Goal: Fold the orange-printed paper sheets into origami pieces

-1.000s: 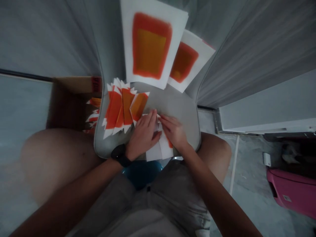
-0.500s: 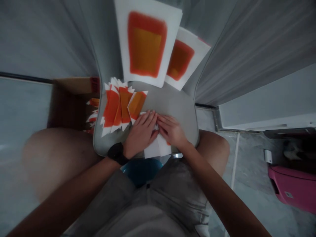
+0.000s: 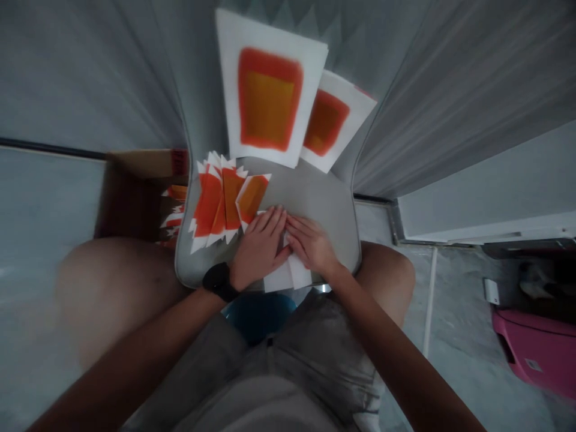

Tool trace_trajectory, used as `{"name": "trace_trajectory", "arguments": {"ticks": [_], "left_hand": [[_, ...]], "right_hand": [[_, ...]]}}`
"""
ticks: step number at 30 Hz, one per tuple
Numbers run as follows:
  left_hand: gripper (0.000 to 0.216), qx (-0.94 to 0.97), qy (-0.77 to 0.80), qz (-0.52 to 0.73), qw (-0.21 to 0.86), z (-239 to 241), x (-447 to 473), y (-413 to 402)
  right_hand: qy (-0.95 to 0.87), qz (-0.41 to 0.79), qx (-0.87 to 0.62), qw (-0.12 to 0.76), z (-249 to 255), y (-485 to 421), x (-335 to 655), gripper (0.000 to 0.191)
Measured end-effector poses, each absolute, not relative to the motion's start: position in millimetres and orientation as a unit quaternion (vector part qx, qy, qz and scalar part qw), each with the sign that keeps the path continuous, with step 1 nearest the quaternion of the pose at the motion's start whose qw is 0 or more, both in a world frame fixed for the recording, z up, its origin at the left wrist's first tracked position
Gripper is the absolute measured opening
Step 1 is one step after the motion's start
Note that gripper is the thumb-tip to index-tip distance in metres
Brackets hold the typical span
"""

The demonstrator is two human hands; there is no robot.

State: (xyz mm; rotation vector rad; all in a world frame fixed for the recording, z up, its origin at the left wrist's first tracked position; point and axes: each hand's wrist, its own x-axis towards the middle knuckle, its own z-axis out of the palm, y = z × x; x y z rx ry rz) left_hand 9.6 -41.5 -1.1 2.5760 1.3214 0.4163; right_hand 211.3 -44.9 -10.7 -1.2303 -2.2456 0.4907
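My left hand (image 3: 262,246) lies flat across a sheet of white paper (image 3: 285,275) at the front of the grey chair seat, its fingers stretched out and pointing away from me. On the same sheet my right hand (image 3: 311,245) rests with its fingers extended, their tips meeting the left hand's. Most of the sheet hides under both hands; its white, creased lower part shows toward me. Just left of my left hand lies a row of folded papers (image 3: 210,207) in orange and red with white pointed ends. The nearest folded piece (image 3: 252,199) leans apart from the others.
Two stacks of white paper with red and orange rectangles, a larger one (image 3: 270,144) and a smaller one (image 3: 330,114), lean against the chair back. A cardboard box (image 3: 139,165) with folded papers stands left of the chair. A pink case (image 3: 540,348) is on the floor at right.
The view has tipped slightly, so the chair and papers appear a little lower. My right hand's thumb and fingers have shifted slightly; both hands stay on the sheet.
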Motion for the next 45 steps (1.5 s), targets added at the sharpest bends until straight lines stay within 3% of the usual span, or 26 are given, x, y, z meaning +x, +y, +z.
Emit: {"name": "trace_trajectory", "arguments": {"ticks": [5,17,23,29,37,45], "left_hand": [[0.079,0.868,0.465,0.136,0.114,0,13,-42],[0.09,0.852,0.464,0.188,0.154,-5,11,-38],[0.079,0.856,0.442,0.227,0.142,-4,11,-42],[0.045,0.817,0.473,0.279,0.176,3,14,-33],[0.037,0.853,0.42,0.215,0.222,22,11,-9],[0.032,0.913,0.364,0.065,0.173,44,13,25]], "right_hand": [[-0.773,0.192,-0.513,0.321,-15,-43,218,0.045],[-0.683,0.25,-0.606,0.322,-11,-30,219,0.027],[-0.699,0.22,-0.584,0.349,-16,-34,219,0.029],[-0.773,0.147,-0.529,0.318,-25,-43,217,0.032],[-0.802,0.126,-0.521,0.266,-16,-43,217,0.033],[-0.795,0.127,-0.521,0.283,-22,-42,214,0.029]]}}
